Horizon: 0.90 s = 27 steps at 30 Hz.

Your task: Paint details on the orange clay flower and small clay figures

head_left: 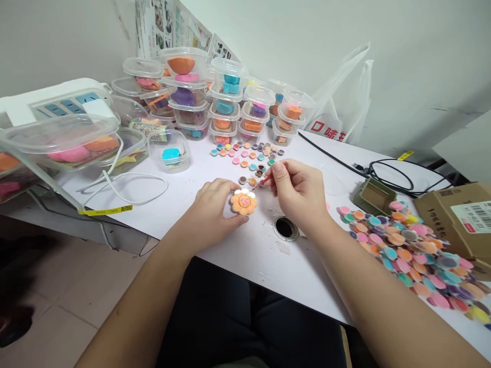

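My left hand (218, 204) holds a flower-shaped piece (238, 205) between thumb and fingers, just above the white table. Most of its petals are orange, those at the far edge are white, and its round middle carries pink marks. Pinched in my right hand (297, 186) is a thin red paintbrush (267, 179). Its tip points left, close to the flower's white petals; whether it touches them I cannot tell. Beyond both hands lie strips of small paint pots (251, 154) in several colours, some showing dark or brown paint.
Stacked clear plastic tubs (187, 94) with coloured pieces line the back. A power strip (57, 102) and white cable (126, 197) are at left. To the right lie a heap of paint pots (410, 245), a green tray (374, 197), a cardboard box (441, 209) and a table hole (286, 228).
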Tool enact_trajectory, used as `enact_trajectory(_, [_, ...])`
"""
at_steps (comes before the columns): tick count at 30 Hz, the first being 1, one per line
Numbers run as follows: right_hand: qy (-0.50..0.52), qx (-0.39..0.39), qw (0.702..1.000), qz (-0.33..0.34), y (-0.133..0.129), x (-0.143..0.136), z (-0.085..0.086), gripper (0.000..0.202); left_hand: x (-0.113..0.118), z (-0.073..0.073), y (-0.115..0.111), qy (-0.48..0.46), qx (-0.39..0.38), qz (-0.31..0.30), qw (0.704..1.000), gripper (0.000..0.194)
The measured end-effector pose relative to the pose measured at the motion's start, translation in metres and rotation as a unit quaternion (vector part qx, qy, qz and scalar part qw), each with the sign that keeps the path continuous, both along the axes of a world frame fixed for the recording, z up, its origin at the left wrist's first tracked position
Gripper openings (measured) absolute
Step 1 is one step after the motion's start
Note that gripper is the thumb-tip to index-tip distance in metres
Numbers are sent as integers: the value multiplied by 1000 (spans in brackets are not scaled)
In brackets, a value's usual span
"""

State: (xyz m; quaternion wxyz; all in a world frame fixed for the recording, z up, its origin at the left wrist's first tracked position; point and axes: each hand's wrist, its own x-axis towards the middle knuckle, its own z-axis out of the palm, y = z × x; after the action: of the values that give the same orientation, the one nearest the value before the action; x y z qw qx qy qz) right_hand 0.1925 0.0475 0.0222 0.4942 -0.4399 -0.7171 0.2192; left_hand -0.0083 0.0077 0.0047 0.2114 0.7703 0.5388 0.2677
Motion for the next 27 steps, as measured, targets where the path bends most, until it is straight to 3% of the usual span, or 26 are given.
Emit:
enact_trajectory(4, [0,-18,997,73,-10,1,-2,38,-1,0,0,0,5,-2,1000,42])
enact_trajectory(12, [-105,49,982,150,-13,0,-4,29,-2,-1,2,-9,9,-14,1000,39])
enact_trajectory(18, [-180,91,965,165,-12,5,-3,24,-3,-3,3,-6,11,-5,1000,38])
enact_trajectory(27, [-156,84,970,165,-14,3,-1,26,-5,-6,3,-9,16,-14,1000,40])
